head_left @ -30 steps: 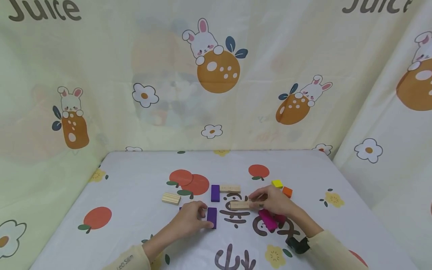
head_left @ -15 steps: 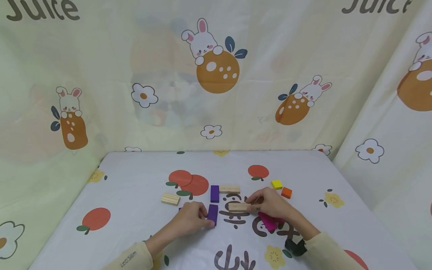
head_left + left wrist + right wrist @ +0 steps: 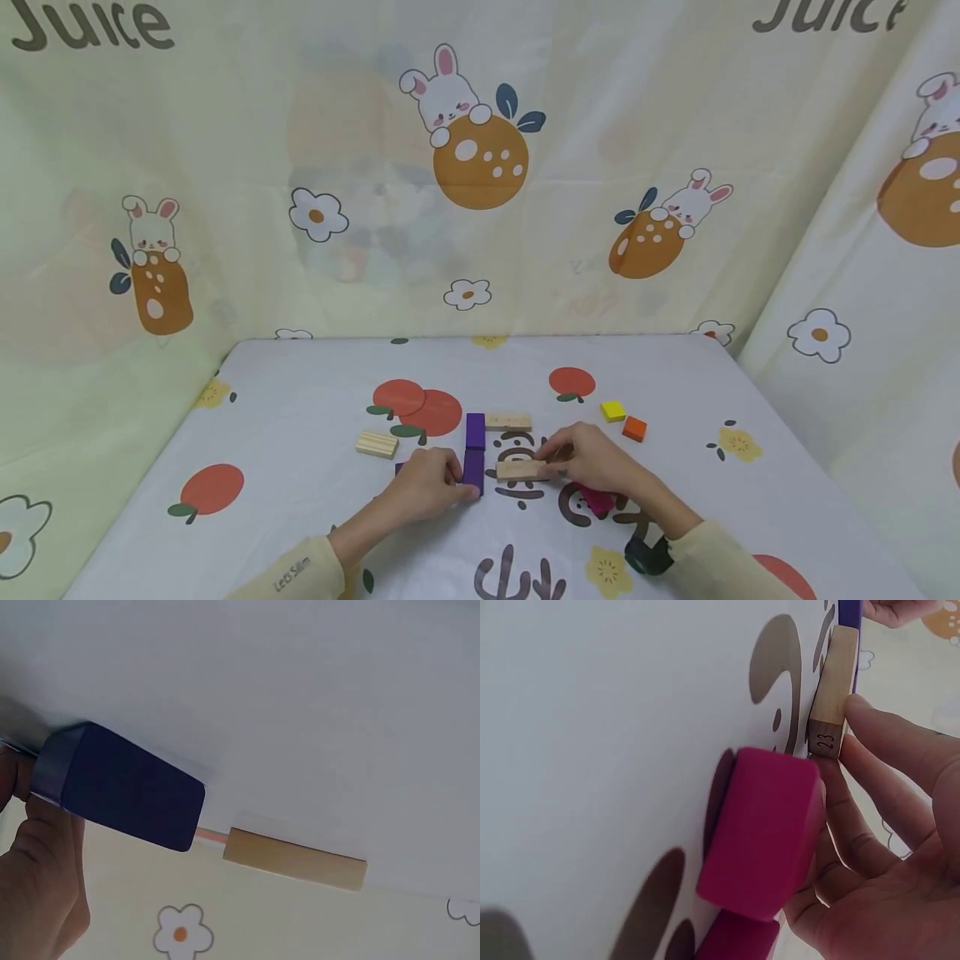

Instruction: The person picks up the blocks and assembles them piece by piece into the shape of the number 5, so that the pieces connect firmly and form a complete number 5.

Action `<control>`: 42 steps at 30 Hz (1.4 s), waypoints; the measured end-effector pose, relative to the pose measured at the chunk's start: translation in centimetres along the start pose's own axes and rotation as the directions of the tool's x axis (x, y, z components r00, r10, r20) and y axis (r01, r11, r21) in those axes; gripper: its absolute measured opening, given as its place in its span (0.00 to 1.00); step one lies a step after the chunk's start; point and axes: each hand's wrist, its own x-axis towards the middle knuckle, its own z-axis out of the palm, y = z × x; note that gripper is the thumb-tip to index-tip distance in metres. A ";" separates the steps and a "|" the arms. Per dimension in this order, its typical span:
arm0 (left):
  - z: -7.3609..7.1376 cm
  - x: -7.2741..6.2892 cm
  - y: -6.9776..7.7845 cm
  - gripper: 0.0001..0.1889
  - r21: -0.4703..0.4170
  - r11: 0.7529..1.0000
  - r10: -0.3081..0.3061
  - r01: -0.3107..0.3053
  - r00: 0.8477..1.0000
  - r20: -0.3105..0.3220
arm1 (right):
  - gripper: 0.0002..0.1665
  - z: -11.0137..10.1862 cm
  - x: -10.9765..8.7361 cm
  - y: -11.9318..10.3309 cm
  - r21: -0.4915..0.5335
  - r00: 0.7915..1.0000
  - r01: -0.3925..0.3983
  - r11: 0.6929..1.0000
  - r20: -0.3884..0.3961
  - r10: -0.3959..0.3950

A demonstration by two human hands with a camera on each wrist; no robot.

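Observation:
My left hand (image 3: 425, 485) holds a purple block (image 3: 473, 472) at its near end, thumb and fingertips on it. The far end of that block meets another purple block (image 3: 476, 431), so the two form a straight line. My right hand (image 3: 592, 458) pinches a plain wooden block (image 3: 517, 471) by its right end; the number 23 shows on the end of this wooden block (image 3: 834, 690) in the right wrist view. It lies crosswise, just right of the purple line. A further purple block (image 3: 131, 787) is large in the left wrist view, mostly hidden behind my left hand in the head view.
A wooden block (image 3: 507, 422) adjoins the far purple block on its right. Another wooden block (image 3: 377, 444) lies at left. Magenta blocks (image 3: 761, 832) sit under my right wrist, partly hidden from above. A yellow block (image 3: 612, 411) and an orange block (image 3: 634, 429) lie at right.
My left hand has slid its purple block away from me, against the far purple one. My right hand has brought its wooden block left and nearer to me.

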 end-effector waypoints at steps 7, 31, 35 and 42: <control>0.0 -0.3 0.4 0.15 -0.030 0.999 0.028 -0.028 1.000 -0.002 | 0.12 0.2 0.0 -0.2 -0.012 0.999 0.033 0.999 0.017 -0.032; 0.3 0.1 0.1 0.14 -0.013 1.000 0.028 -0.028 1.000 0.001 | 0.11 0.8 0.4 -0.9 0.014 0.998 0.062 0.998 0.031 -0.062; 0.5 0.2 -0.1 0.14 -0.007 1.000 0.021 -0.021 1.000 0.005 | 0.12 0.8 0.5 -0.9 0.018 0.997 0.064 0.998 0.032 -0.065; 0.5 0.1 -0.1 0.15 -0.014 0.999 0.032 -0.032 0.999 0.000 | 0.12 0.8 0.5 -0.9 0.021 0.997 0.075 0.997 0.032 -0.076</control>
